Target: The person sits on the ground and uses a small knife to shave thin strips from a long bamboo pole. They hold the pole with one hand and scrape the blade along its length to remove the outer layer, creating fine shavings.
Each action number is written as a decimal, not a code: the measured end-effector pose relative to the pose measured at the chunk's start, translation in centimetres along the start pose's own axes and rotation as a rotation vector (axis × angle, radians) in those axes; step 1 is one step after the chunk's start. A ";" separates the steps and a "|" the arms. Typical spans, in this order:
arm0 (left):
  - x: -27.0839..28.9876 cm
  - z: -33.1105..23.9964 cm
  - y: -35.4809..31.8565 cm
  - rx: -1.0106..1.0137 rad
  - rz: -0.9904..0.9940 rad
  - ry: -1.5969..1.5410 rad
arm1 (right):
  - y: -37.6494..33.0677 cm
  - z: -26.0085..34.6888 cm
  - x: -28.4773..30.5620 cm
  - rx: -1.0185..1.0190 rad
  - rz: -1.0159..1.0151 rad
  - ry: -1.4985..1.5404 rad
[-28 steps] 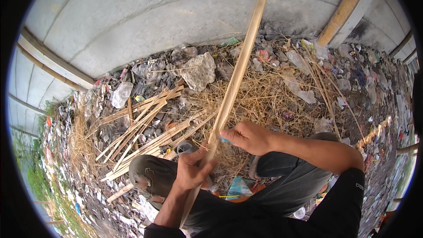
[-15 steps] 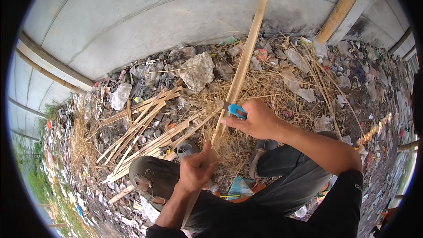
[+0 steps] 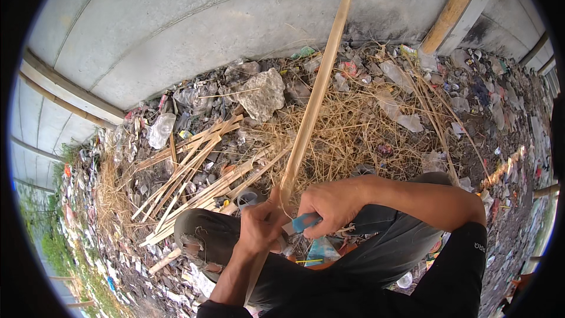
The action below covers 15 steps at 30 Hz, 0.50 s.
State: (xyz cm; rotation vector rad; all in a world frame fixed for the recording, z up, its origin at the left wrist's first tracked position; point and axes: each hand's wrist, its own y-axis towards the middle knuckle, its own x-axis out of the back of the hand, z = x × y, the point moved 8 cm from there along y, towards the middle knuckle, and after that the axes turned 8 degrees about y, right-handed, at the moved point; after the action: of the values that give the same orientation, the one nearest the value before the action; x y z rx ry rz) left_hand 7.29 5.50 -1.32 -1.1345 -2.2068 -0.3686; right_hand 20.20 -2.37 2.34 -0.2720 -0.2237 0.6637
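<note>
A long split bamboo strip (image 3: 321, 91) slants from my lap up toward the grey wall. My left hand (image 3: 259, 227) is closed around its lower part, over my left knee. In my right hand (image 3: 332, 206) is a blue utility knife (image 3: 306, 222), gripped with the blade pointing left, close beside my left hand and the strip's near part. A thin curled shaving shows by the strip between the hands. The exact contact of blade and bamboo is partly hidden by my fingers.
Several cut bamboo strips (image 3: 194, 171) lie in a pile on the left. A pale rock (image 3: 261, 95) sits beyond them. Dry shavings (image 3: 365, 135) cover littered ground in the middle. A concrete wall (image 3: 235, 17) and a bamboo post (image 3: 456, 9) stand at the back.
My right hand has drawn the knife down along the strip toward my lap, from mid-strip to beside my left hand. The left hand keeps its grip; the strip's far end shifts slightly left.
</note>
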 end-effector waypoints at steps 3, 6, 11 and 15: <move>0.4 -0.5 0.0 0.005 -0.017 0.006 | -2.9 -0.2 5.9 0.085 -0.479 -0.304; 0.4 -0.2 -0.1 0.048 -0.018 0.033 | -6.4 -2.7 11.1 -0.041 -0.924 -0.310; 0.9 -1.2 0.1 0.084 -0.083 0.029 | -8.3 -2.4 14.3 -0.013 -1.059 -0.383; 1.0 -1.3 0.5 0.086 -0.031 0.023 | -8.7 -0.8 14.4 0.101 -1.152 -0.326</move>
State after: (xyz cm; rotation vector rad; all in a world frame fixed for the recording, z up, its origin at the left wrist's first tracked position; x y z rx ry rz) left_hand 7.74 5.76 0.26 -1.0463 -2.2012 -0.2958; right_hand 36.48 0.07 6.07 0.0887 -0.5920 -0.4323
